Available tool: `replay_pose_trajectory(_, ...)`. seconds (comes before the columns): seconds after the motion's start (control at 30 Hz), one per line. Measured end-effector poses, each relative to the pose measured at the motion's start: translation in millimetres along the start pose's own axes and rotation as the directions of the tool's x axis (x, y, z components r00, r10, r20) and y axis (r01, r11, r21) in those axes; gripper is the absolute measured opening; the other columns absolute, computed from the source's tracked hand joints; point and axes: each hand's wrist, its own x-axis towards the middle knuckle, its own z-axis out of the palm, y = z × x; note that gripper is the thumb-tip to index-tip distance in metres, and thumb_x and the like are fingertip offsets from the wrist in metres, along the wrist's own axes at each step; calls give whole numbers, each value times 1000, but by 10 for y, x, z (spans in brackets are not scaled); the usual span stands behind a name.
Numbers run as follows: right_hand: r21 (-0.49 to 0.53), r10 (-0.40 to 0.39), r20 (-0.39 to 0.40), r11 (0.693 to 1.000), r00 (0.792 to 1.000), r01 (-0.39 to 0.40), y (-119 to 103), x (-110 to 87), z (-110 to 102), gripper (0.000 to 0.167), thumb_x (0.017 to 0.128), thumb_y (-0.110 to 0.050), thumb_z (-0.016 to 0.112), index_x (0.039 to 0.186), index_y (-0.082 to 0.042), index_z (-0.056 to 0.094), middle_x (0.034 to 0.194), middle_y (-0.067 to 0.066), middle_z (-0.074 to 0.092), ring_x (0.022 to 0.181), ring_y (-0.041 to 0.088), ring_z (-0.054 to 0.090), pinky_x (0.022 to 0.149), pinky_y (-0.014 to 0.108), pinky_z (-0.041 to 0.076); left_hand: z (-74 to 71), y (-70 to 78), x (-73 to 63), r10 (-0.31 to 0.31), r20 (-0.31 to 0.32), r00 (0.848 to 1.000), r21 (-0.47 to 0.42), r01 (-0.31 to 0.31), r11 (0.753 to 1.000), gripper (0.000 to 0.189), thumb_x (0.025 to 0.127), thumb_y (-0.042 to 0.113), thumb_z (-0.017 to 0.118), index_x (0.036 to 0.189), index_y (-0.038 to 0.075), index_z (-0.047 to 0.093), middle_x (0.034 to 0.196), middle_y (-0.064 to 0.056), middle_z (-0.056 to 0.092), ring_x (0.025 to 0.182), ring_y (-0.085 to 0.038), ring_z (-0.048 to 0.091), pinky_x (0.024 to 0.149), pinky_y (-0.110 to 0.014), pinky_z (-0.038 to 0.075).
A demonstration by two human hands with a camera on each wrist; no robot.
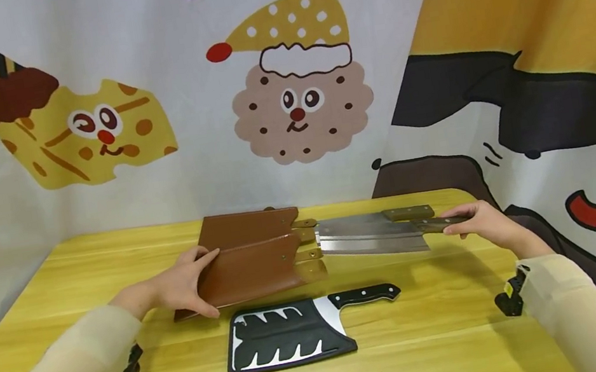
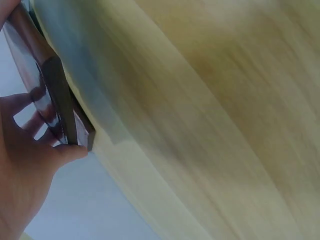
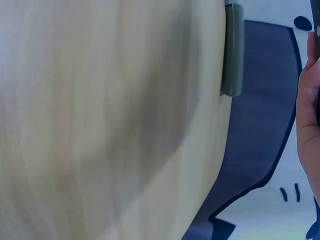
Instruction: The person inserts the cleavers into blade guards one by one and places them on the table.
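On the bench (image 1: 443, 344), the left hand (image 1: 186, 283) spreads its fingers to grip the nearer brown leather cover (image 1: 253, 273), while the right hand (image 1: 483, 224) pinches the wood-handled silver cleaver (image 1: 373, 244) just right, seemingly not yet inside.

Below the left hand (image 1: 185, 283) and right hand (image 1: 480, 226), we see a yellow wood-grain table (image 1: 449, 343), softly shadowed. Beyond both, we face a white printed cloth (image 1: 205, 184): a smiling cheese (image 1: 89, 143) left of the left hand, a hatted cookie (image 1: 304, 117) between them, an orange patch (image 1: 480, 11) above the right.
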Motion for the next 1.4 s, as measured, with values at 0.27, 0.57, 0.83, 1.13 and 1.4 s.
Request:
replay_pose_trajectory(0.27, 42, -51, 29, 998, 998, 50, -36, 60, 84, 39, 83, -17, 70, 117, 0, 64, 89, -16, 65, 70, 11, 60, 64, 32, 51, -9, 69, 33, 30, -16, 999, 12, -30, 999, 116, 61, 47, 82, 144, -9, 24, 133, -24, 28, 121, -41, 31, 96, -57, 35)
replay_pose_trajectory(0.57, 39, -43, 61, 998, 997, 41, -144, 112, 157, 51, 81, -20, 72, 121, 9, 58, 102, -15, 60, 72, 12, 61, 67, 38, 52, -56, 148, 54, 41, -29, 999, 15, -40, 999, 116, 61, 48, 82, 145, -7, 23, 133, -23, 28, 121, -40, 31, 96, -56, 35)
replay_pose_trajectory(0.83, 59, -56, 66, 997, 996, 52, -292, 147, 254, 49, 81, -17, 72, 121, 8, 59, 95, -10, 64, 70, 10, 60, 66, 31, 51, -70, 203, 77, 57, -32, 998, 33, -56, 998, 115, 61, 48, 81, 144, -7, 25, 135, -24, 28, 122, -41, 31, 97, -56, 35)
replay_pose_trajectory(1.13, 53, -43, 79, 998, 996, 39, -449, 233, 348, 51, 79, -20, 74, 121, 6, 60, 95, 0, 67, 69, 13, 61, 69, 30, 51, -98, 258, 101, 53, -15, 998, 11, -53, 999, 115, 62, 47, 81, 146, -6, 22, 137, -23, 25, 124, -41, 30, 98, -57, 34)
replay_pose_trajectory(1.4, 91, -38, 103, 995, 994, 29, -497, 339, 449, 54, 79, -21, 75, 122, 6, 58, 99, -5, 65, 69, 15, 62, 69, 34, 53, -102, 277, 167, 63, -10, 998, 15, -63, 998, 114, 64, 45, 81, 147, -4, 21, 137, -23, 26, 124, -39, 30, 97, -55, 35)
